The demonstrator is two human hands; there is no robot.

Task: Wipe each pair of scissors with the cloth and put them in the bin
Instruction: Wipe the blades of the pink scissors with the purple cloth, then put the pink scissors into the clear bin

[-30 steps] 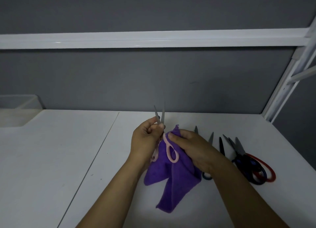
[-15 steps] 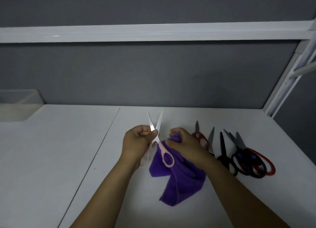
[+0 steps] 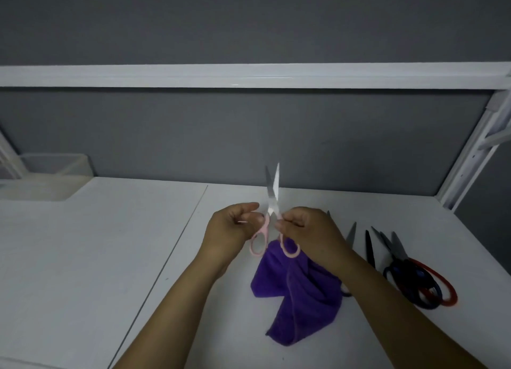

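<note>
Each grip was closed on one pink shank: left hand (image 3: 231, 231) and right hand (image 3: 311, 236) pinched the pink-handled scissors (image 3: 272, 202) below the pivot, blades up and slightly parted. Judged light, rigid and sharp-tipped, so best held by the loops. Whether the right hand also held the purple cloth (image 3: 300, 302) was hidden.

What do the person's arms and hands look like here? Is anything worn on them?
Both arms are bare as far as the picture shows: there is no sleeve on the left forearm or the right forearm. The left hand and the right hand wear no gloves. No ring, watch or bracelet is visible.
</note>
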